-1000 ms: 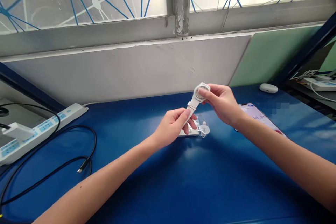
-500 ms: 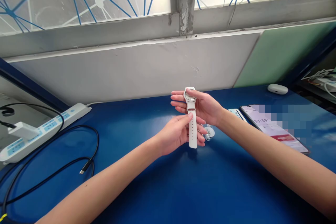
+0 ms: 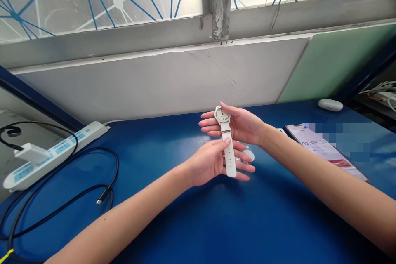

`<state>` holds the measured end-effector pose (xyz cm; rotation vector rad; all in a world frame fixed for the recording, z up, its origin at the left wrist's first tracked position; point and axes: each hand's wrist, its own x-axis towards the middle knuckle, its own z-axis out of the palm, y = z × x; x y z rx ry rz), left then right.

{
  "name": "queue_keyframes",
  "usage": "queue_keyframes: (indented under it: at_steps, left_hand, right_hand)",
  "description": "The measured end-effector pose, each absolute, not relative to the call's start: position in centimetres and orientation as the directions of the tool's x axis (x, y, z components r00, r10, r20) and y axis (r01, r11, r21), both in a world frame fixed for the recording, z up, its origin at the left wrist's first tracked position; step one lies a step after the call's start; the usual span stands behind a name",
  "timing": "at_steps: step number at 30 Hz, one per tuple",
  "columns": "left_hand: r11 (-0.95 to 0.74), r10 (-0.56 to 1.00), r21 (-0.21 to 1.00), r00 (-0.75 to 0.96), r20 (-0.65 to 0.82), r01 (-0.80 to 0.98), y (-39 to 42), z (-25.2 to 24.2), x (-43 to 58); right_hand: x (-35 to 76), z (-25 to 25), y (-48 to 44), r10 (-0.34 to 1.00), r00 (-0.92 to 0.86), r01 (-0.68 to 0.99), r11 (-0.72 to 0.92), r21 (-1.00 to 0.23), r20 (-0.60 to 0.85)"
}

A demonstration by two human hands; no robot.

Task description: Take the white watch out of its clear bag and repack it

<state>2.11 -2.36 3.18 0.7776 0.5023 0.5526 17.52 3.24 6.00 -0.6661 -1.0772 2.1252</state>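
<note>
A white wristwatch (image 3: 225, 140) with a round dial and a white strap is held above the blue table (image 3: 198, 222), dial facing me. My right hand (image 3: 239, 126) grips the watch case, thumb on top and fingers stretched behind it. My left hand (image 3: 213, 161) pinches the strap below the dial between thumb and fingers; the strap's end hangs past them. A small clear plastic wrapper (image 3: 247, 156) lies on the table just behind the hands, partly hidden.
A phone (image 3: 324, 148) with a lit screen lies to the right. A white earbud case (image 3: 330, 104) sits at the back right. A white power strip (image 3: 52, 154) and a black cable (image 3: 102, 196) lie on the left. A wall and window run behind.
The watch turned from tilted to upright with its dial facing me. My right hand shifted left and spread its fingers behind the case; my left hand slid along the strap.
</note>
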Motion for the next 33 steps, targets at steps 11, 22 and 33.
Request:
queue_keyframes:
  at_steps: [11,22,33]
  left_hand:
    - [0.623,0.61,0.72,0.766,-0.205,-0.304,-2.22,3.0,1.86]
    - [0.51,0.721,0.814,0.654,-0.228,-0.278,-2.54,3.26,2.2]
    - [0.509,0.746,0.803,0.625,-0.231,-0.31,-2.64,3.51,2.24]
  right_hand:
    - [17.31,5.78,3.24,0.746,-0.653,-0.381,-0.472,-0.795,-0.129]
    - [17.5,5.79,3.3,0.779,-0.616,-0.362,-0.415,-0.835,-0.12]
    - [17.68,5.52,3.44,0.759,-0.644,-0.373,-0.418,-0.828,-0.093]
